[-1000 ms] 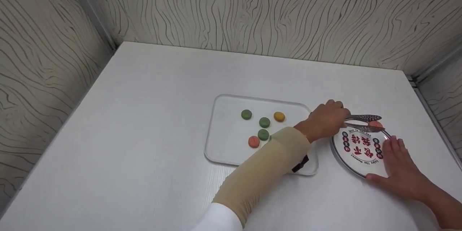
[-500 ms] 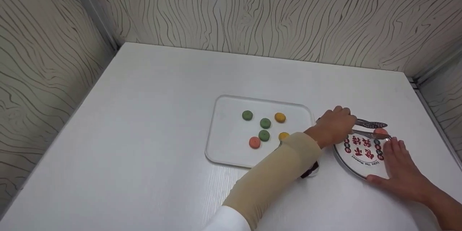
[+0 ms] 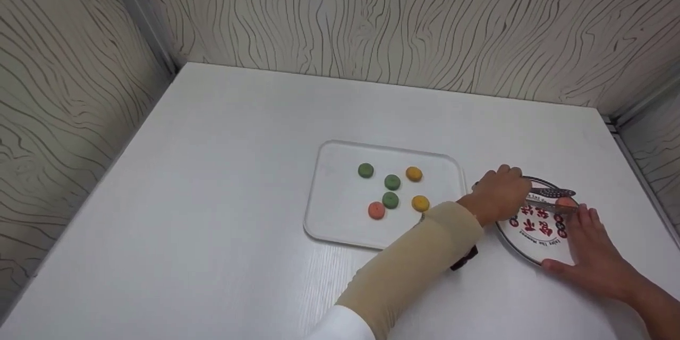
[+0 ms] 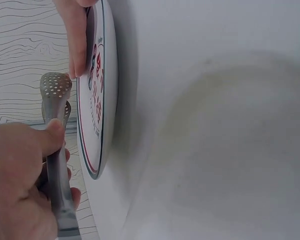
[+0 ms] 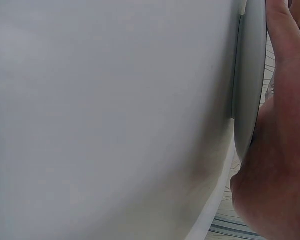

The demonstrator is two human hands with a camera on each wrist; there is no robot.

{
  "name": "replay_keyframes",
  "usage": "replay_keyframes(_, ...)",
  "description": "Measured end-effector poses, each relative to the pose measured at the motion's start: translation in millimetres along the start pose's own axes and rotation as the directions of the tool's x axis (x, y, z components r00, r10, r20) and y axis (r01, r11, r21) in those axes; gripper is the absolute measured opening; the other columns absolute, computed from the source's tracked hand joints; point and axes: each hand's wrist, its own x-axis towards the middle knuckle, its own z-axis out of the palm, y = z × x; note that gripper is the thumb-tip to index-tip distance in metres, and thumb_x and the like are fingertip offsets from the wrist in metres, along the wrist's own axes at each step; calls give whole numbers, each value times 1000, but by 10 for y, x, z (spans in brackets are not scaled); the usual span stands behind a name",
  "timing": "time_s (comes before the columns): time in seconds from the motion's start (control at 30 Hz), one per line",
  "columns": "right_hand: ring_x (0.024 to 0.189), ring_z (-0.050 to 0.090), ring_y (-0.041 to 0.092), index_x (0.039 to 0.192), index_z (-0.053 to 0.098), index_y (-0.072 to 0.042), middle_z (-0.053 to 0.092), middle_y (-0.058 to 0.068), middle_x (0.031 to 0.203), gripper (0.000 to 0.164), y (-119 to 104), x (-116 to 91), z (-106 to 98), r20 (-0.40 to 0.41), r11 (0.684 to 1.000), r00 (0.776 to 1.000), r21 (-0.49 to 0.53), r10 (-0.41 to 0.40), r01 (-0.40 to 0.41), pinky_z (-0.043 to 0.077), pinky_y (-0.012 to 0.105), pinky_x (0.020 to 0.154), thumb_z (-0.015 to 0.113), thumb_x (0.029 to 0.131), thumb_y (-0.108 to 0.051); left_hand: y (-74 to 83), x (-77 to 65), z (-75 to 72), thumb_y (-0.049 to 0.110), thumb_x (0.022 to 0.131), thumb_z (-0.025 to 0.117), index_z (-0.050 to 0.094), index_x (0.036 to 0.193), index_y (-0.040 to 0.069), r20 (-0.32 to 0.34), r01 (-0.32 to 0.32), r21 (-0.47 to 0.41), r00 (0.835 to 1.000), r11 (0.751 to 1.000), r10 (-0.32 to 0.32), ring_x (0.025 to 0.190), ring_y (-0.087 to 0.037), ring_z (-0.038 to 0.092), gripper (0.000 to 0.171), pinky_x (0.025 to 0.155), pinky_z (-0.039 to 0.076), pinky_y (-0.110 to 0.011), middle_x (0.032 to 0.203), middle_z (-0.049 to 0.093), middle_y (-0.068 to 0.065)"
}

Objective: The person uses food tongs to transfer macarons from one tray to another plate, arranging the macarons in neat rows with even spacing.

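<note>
My left hand (image 3: 499, 194), in a tan sleeve, grips metal tongs (image 4: 59, 165) with perforated heads. Over the far right part of a white plate (image 3: 536, 247) with red lettering, the tong heads lie around an orange-pink disc (image 3: 567, 202) that resembles a small biscuit. My right hand (image 3: 597, 255) rests on the plate's right rim, fingers straight and thumb spread toward the near edge. Seen from the left wrist, its fingertips (image 4: 79, 65) lie close to the tong heads. The plate's underside (image 5: 250, 75) shows in the right wrist view.
Left of the plate lies a white rectangular tray (image 3: 334, 218). On it are several green discs (image 3: 365, 170), two yellow discs (image 3: 414, 173) and one orange-pink disc (image 3: 376, 210). The white table (image 3: 212, 170) meets wood-patterned walls (image 3: 372, 16) at the back and sides.
My left hand and the tongs have shifted right and toward me over the plate, with the tong heads now around the orange-pink disc. My right hand stays at the rim.
</note>
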Motion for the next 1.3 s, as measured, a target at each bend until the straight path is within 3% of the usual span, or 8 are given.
replay_keyframes(0.17, 150, -20, 45, 158, -8, 7, -9, 42, 159, 122, 5, 7, -6, -37, 999, 999, 15, -32, 32, -23, 48, 116, 79, 85, -38, 47, 4, 23, 37, 105, 57, 56, 138, 38, 1, -3, -1, 1000, 1000, 3, 119, 1, 42, 33, 106, 37, -18, 130, 51, 20)
replay_keyframes(0.5, 146, -26, 49, 149, -7, 23, -9, 49, 154, 119, -32, -28, 1, 34, 998, 999, -47, 35, -34, -27, 32, 112, 73, 90, -42, 97, 34, 101, 39, 105, 57, 56, 140, 40, 36, 39, 41, 999, 998, -40, 120, 0, 43, 35, 107, 37, -20, 131, 52, 19)
replay_keyframes(1.03, 146, -27, 49, 148, -6, 24, -10, 48, 154, 118, -21, -28, -6, 44, 997, 998, -56, 48, -46, -27, 31, 110, 72, 91, -44, 81, -41, 98, 38, 106, 54, 58, 138, 37, 19, 10, 35, 1000, 999, -11, 121, 0, 41, 32, 108, 35, -19, 132, 51, 18)
replay_keyframes(1.3, 145, -26, 51, 148, -7, 24, -11, 48, 154, 120, -33, -18, -23, 49, 997, 997, -42, 60, -58, -27, 37, 111, 72, 91, -45, 87, -29, 103, 39, 106, 55, 58, 137, 37, 11, 12, 32, 1000, 999, -12, 122, 1, 41, 32, 109, 34, -19, 133, 49, 19)
